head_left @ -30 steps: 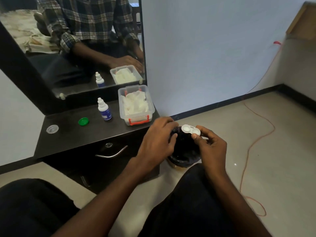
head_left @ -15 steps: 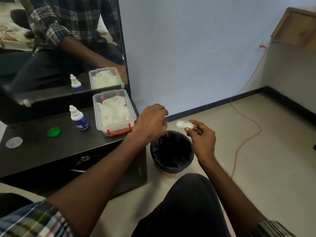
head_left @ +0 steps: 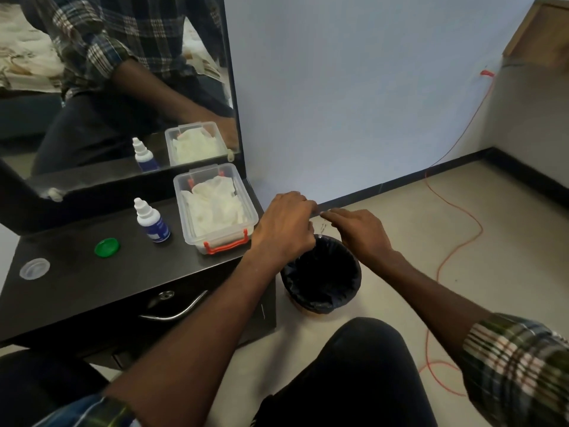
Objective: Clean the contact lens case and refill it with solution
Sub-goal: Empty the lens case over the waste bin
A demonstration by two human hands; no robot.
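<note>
I cannot make out the contact lens case itself; if it is anywhere it is hidden under my right hand (head_left: 358,234), which hangs palm-down over the far rim of the black-lined bin (head_left: 321,274) with its fingers stretched toward the left, and whether they clamp anything I cannot tell; my left hand (head_left: 284,231) sits just beside it over the bin's near-left rim, fingers curled under, fingertips almost meeting the right's, and what it holds, if anything, is out of sight; on the counter (head_left: 80,291) to the left stand the clear tub of white tissues (head_left: 215,208), then the solution bottle (head_left: 152,221), a green cap (head_left: 106,247) and a clear cap (head_left: 34,268) lying well apart; an orange cable (head_left: 446,257) trails over the floor at right.
</note>
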